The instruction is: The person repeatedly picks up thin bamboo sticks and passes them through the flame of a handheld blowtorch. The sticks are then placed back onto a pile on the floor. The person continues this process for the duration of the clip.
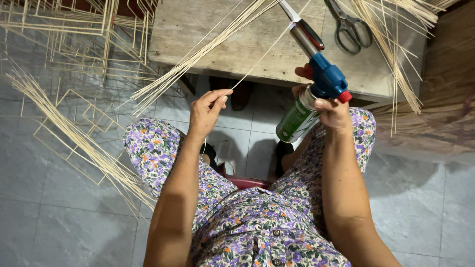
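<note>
Home craft workshop, floor-level setup. Evidence: low worn wooden table [232, 39] with scissors [352, 27] on it, loose bundles of thin bamboo strips [198, 57] across table and grey tiled floor [59, 217], finished strip frames [74, 29] stacked at top left, woven mat [445, 99] at right.

The gas torch [310, 74] has a glossy green metal can, a smooth blue plastic head and a shiny steel nozzle. The thin stick [262, 54] looks like pale, dry, matt bamboo, as do the stick bundles [198, 54]. The desk [237, 44] is worn, rough, grey wood. The scissors [352, 27] are dull metal. The floor [59, 217] is smooth grey tile.
</note>
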